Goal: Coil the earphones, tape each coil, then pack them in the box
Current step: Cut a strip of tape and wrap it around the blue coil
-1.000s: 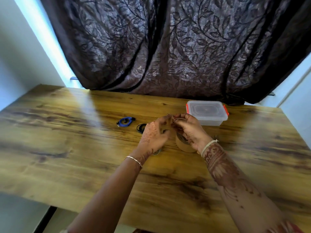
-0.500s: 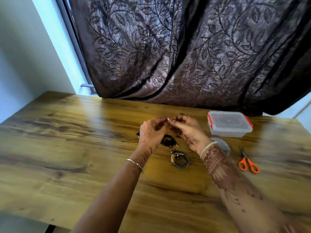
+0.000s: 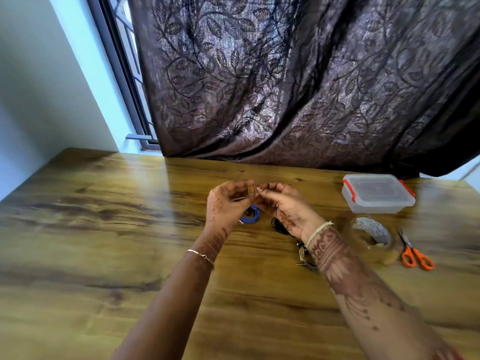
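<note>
My left hand (image 3: 226, 206) and my right hand (image 3: 288, 209) meet fingertip to fingertip above the table, both pinching a small translucent piece of tape (image 3: 253, 189). Below them on the table lie a blue earphone coil (image 3: 251, 216) and a black earphone coil (image 3: 278, 224), each partly hidden by my hands. My right wrist covers most of a grey earphone coil (image 3: 305, 261). The clear plastic box (image 3: 376, 193) with orange clips stands at the right, lid on.
A tape roll (image 3: 374, 231) sits in front of the box, with orange-handled scissors (image 3: 413, 253) to its right. The wooden table (image 3: 104, 229) stretches far to the left. A dark leaf-patterned curtain (image 3: 285, 87) hangs along the back edge.
The view has swung left, so the box, tape roll and scissors now show at the right. My hands stay together at the fingertips. The blue coil shows under them again.
</note>
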